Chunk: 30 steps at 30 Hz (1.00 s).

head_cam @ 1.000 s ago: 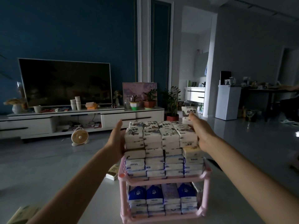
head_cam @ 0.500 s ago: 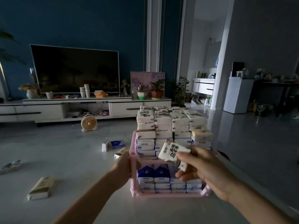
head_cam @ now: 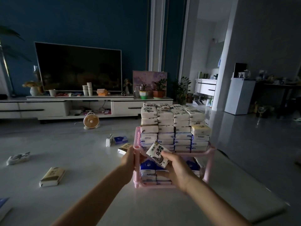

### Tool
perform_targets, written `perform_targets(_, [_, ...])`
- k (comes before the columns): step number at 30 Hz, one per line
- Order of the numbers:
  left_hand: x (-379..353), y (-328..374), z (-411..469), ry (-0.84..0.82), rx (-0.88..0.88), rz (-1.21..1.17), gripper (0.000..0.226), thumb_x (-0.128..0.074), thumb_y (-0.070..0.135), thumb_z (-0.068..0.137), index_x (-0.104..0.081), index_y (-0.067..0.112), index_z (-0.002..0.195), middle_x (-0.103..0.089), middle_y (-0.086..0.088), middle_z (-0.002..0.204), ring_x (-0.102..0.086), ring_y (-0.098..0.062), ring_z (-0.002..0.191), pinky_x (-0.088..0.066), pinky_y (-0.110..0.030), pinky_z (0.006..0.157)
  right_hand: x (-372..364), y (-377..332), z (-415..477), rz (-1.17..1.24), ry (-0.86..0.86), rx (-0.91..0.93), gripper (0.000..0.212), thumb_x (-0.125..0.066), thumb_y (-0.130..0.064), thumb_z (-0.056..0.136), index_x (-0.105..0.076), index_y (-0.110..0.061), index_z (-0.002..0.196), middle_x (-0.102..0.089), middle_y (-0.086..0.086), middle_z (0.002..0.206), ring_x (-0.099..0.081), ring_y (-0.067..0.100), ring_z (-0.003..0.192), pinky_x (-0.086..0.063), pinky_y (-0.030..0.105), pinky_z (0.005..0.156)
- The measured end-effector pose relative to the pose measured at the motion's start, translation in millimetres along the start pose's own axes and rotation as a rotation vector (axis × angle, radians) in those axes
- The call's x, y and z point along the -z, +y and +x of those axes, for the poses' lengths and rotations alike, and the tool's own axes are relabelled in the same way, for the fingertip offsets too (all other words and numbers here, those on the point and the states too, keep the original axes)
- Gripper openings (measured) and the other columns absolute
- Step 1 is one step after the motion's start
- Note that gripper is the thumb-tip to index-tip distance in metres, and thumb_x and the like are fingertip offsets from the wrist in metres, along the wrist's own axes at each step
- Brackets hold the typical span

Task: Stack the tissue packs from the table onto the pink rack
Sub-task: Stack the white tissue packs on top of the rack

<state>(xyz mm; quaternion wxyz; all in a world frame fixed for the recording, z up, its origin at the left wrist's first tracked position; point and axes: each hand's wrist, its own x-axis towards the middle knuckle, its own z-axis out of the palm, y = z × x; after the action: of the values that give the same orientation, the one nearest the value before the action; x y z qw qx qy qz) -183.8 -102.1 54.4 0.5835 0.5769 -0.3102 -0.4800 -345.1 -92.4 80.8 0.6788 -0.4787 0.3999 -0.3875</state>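
Observation:
A pink two-tier rack (head_cam: 210,162) stands on the white table (head_cam: 91,168) in front of me. Its upper tier carries a tall stack of tissue packs (head_cam: 172,126); blue and white packs (head_cam: 147,167) fill the lower tier. My left hand (head_cam: 129,159) grips the rack's front left post. My right hand (head_cam: 176,168) holds a white tissue pack with black print (head_cam: 157,154), tilted, in front of the lower tier's opening. Loose packs lie on the table to the left: a gold one (head_cam: 53,176), a white one (head_cam: 18,158), and three near the rack (head_cam: 117,141).
Beyond the table a TV (head_cam: 78,67) sits on a long white cabinet (head_cam: 81,106), with a small fan (head_cam: 91,120) on the floor. Potted plants (head_cam: 158,89) stand at the cabinet's right end. The room is dim.
My hands came down from the top of the stack. The left hand now grips the rack's post, and the right hand has brought a printed pack to the lower tier.

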Motion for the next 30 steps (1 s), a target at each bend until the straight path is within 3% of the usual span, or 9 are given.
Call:
perform_targets(3, [-2,-2,-8,-0.011,-0.032,0.027,0.037,-0.029,0.024,0.100,-0.060,0.002,0.101,-0.068,-0.009,0.069,-0.065,-0.015,0.065,-0.043,-0.024,0.062,6,1,4,0.036,0.016,0.033,0.027,-0.053,-0.017,0.089,-0.058,-0.003,0.111,-0.063,0.019,0.105,-0.060,0.026,0.092,-0.054,0.035,0.077])
perform_targets(5, [-3,-5,-13,0.000,-0.038,0.015,0.039,-0.027,0.027,0.100,-0.058,0.002,0.103,-0.066,-0.012,0.077,-0.063,-0.019,0.073,-0.042,-0.025,0.063,11,2,4,0.015,-0.001,0.047,0.022,-0.051,-0.015,0.091,-0.058,-0.003,0.108,-0.063,0.015,0.098,-0.060,0.023,0.088,-0.054,0.030,0.072])
perform_targets(8, [-7,-6,-22,0.022,-0.036,-0.009,0.040,-0.027,0.028,0.100,-0.057,0.002,0.106,-0.064,-0.016,0.088,-0.060,-0.022,0.081,-0.043,-0.025,0.065,14,1,3,0.012,-0.027,0.052,0.017,-0.049,-0.013,0.091,-0.059,-0.003,0.102,-0.064,0.014,0.092,-0.059,0.024,0.087,-0.050,0.034,0.081])
perform_targets(12, [-15,-2,-39,0.008,-0.062,0.020,0.036,-0.028,0.019,0.097,-0.059,0.007,0.084,-0.061,-0.014,0.083,-0.056,-0.022,0.083,-0.042,-0.027,0.065,16,-3,1,0.025,-0.008,0.073,0.018,-0.048,-0.009,0.092,-0.060,-0.001,0.103,-0.064,0.012,0.088,-0.058,0.021,0.083,-0.049,0.030,0.074])
perform_targets(16, [-26,0,-61,-0.006,-0.041,-0.045,0.031,-0.030,0.022,0.097,-0.056,0.006,0.093,-0.060,-0.010,0.076,-0.056,-0.017,0.070,-0.042,-0.024,0.054,25,-3,-4,-0.022,0.029,0.111,0.026,-0.049,-0.013,0.090,-0.060,0.002,0.109,-0.064,0.019,0.103,-0.058,0.029,0.096,-0.047,0.034,0.084])
perform_targets(18, [-32,-1,-69,-0.016,-0.021,-0.062,0.032,-0.030,0.023,0.096,-0.056,0.005,0.099,-0.061,-0.011,0.081,-0.056,-0.019,0.077,-0.040,-0.028,0.059,30,-4,-8,0.004,0.026,0.131,0.021,-0.047,-0.010,0.091,-0.061,0.000,0.103,-0.066,0.017,0.099,-0.058,0.028,0.095,-0.045,0.037,0.088])
perform_targets(22, [-47,-6,-89,-0.024,0.004,-0.078,0.039,-0.027,0.025,0.097,-0.060,0.011,0.081,-0.061,-0.012,0.086,-0.054,-0.022,0.086,-0.041,-0.031,0.074,45,-4,-11,0.105,0.015,0.169,0.026,-0.043,-0.003,0.092,-0.057,0.009,0.110,-0.067,0.011,0.087,-0.059,0.021,0.083,-0.045,0.032,0.079])
perform_targets(25, [-60,-9,-106,-0.023,0.042,-0.105,0.035,-0.030,0.025,0.096,-0.058,0.015,0.077,-0.059,-0.011,0.093,-0.050,-0.025,0.099,-0.034,-0.032,0.085,54,-7,-19,0.160,0.051,0.168,0.017,-0.041,0.002,0.091,-0.055,0.011,0.095,-0.066,0.015,0.088,-0.059,0.023,0.082,-0.044,0.033,0.080])
perform_targets(30, [-77,-5,-132,-0.046,0.053,-0.152,0.024,-0.042,0.014,0.089,-0.056,0.016,0.070,-0.059,-0.007,0.084,-0.052,-0.022,0.092,-0.037,-0.034,0.087,71,-7,-27,0.201,0.055,0.167,0.024,-0.045,0.001,0.086,-0.049,0.013,0.106,-0.064,0.016,0.092,-0.057,0.027,0.091,-0.042,0.039,0.092])
